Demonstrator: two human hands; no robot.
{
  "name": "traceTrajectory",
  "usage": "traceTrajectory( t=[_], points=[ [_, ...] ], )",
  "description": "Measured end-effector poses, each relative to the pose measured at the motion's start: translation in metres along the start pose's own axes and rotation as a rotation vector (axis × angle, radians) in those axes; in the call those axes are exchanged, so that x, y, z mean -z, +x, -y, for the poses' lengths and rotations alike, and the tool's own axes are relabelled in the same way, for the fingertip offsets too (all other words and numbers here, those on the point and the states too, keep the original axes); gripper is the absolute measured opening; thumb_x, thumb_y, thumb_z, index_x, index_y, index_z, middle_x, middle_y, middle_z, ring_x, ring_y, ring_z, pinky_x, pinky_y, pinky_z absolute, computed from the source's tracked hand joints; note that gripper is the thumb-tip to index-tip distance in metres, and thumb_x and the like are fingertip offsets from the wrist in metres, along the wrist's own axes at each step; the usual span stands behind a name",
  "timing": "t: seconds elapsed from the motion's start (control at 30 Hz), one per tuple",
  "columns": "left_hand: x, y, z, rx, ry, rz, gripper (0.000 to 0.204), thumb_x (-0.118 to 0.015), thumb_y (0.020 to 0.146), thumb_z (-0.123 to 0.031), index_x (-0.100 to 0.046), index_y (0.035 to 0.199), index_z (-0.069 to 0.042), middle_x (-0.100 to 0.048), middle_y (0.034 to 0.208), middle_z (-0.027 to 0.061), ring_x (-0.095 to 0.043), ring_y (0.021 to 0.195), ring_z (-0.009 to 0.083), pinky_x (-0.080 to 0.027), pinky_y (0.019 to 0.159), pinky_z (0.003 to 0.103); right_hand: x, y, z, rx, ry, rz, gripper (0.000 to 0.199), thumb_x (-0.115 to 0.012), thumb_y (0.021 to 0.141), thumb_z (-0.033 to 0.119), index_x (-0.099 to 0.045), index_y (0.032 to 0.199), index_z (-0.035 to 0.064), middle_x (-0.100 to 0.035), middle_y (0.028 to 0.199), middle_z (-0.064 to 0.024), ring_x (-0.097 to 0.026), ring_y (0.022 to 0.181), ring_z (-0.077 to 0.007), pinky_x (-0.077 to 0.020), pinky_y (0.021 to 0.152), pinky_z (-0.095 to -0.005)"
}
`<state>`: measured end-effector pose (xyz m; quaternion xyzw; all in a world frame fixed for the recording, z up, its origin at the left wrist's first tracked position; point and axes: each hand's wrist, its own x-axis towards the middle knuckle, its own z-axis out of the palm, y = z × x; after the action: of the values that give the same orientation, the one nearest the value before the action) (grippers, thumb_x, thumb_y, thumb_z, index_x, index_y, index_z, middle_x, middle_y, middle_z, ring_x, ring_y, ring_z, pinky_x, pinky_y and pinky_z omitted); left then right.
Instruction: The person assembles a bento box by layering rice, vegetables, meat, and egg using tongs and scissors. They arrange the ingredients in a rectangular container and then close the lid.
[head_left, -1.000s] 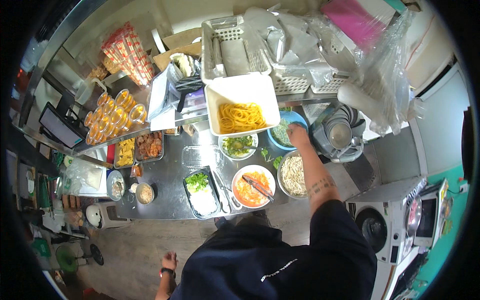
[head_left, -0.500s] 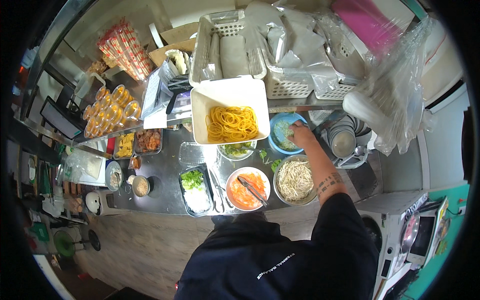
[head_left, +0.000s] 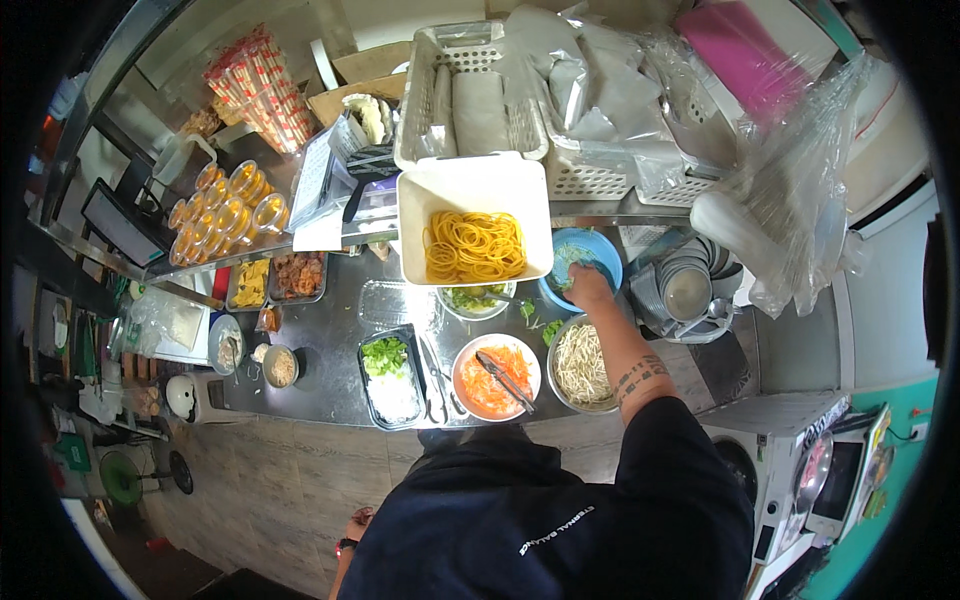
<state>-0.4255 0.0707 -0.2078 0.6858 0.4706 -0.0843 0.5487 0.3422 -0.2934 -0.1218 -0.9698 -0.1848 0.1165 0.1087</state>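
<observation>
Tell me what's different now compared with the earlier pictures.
The right hand has shifted over the blue bowl toward its near side, slightly leftward; whether it has taken hold of anything can't be made out. The left hand, hidden half a second ago, shows again, closer to the shirt than at first. The tongs on the carrots, sprouts and black tray stayed put.
</observation>
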Motion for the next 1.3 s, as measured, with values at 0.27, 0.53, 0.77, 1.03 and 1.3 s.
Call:
traceTrajectory(
  t=[0.27,0.53,0.77,1.03,1.3],
  points=[
    [0.004,0.015,-0.108,-0.067,0.152,0.020,0.031,-0.066,0.098,-0.014,-0.059,0.126,-0.002,-0.074,0.100,0.0091,-0.069,0.079,0.0134,-0.056,0.069,0.029,0.001,0.014,-0.016,-0.138,0.639,0.267,0.030,-0.080,0.079,0.019,-0.072,0.103,0.0035,-0.075,0.092,-0.0079,-0.075,0.078,-0.0230,-0.0600,0.068,-0.0376],
    [-0.012,0.093,-0.260,-0.409,0.168,-0.058,0.038,-0.074,0.093,-0.020,-0.064,0.126,-0.004,-0.072,0.111,0.0139,-0.072,0.093,0.0210,-0.057,0.076,0.032,0.047,0.002,-0.010,-0.300,1.348,0.180,0.027,-0.072,0.084,0.005,-0.067,0.110,0.0061,-0.068,0.094,-0.0045,-0.064,0.075,-0.0161,-0.0509,0.063,-0.0298],
    [-0.036,0.152,-0.360,-0.723,0.318,-0.130,0.045,-0.073,0.083,-0.010,-0.063,0.127,-0.005,-0.064,0.109,0.0158,-0.067,0.082,0.0279,-0.056,0.077,0.038,0.079,-0.054,0.148,-0.073,1.335,0.487,0.028,-0.067,0.087,0.000,-0.065,0.114,0.0052,-0.067,0.096,-0.0052,-0.065,0.078,-0.0140,-0.0516,0.064,-0.0274],
    [-0.054,0.178,-0.358,-0.716,0.245,-0.049,0.053,-0.078,0.075,-0.008,-0.061,0.125,-0.003,-0.060,0.101,0.0122,-0.063,0.078,0.0233,-0.055,0.073,0.035,-0.053,-0.091,0.347,0.737,0.527,0.420,0.032,-0.072,0.081,0.003,-0.071,0.112,0.0104,-0.071,0.107,-0.0107,-0.070,0.096,-0.0255,-0.0567,0.085,-0.0385],
    [-0.052,0.188,-0.346,-0.747,0.255,-0.068,0.043,-0.084,0.080,-0.016,-0.066,0.118,-0.005,-0.060,0.095,0.0101,-0.062,0.075,0.0210,-0.054,0.070,0.035,-0.049,-0.109,0.350,0.723,0.350,0.319,0.035,-0.071,0.081,0.004,-0.071,0.116,0.0097,-0.069,0.116,-0.0135,-0.067,0.105,-0.0367,-0.0543,0.092,-0.0453]
  ],
)
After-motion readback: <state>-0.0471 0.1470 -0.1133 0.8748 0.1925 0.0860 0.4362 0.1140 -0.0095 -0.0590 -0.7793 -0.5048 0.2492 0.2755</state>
